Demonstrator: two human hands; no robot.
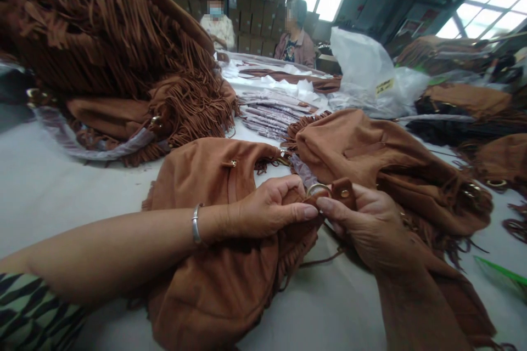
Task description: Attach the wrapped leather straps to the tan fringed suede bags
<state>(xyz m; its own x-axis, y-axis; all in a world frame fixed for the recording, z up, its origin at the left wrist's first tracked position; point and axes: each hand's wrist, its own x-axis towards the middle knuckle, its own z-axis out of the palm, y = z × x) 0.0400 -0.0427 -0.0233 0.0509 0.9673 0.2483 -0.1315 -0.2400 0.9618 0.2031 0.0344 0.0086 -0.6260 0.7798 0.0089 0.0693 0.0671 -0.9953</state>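
We take round gold-coloured metal ring [319, 186] as landmark. Left hand [267, 207] pinches brown leather piece at its lower left; right hand [368, 222] pinches brown leather tab with gold stud [344, 193] just right of it. Brown suede-like fringed bag [218, 282] lies left of and below ring. We judge: tab could slip if our right pinch loosens; crinkled clear plastic wrap [302, 171], upper left of ring, could snag if trapped.

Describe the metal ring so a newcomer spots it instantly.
On the white table, find the brown bag beneath the left hand. Where that hand nears the right hand sits the gold-toned ring; unlike other metal fittings, it is between both hands.
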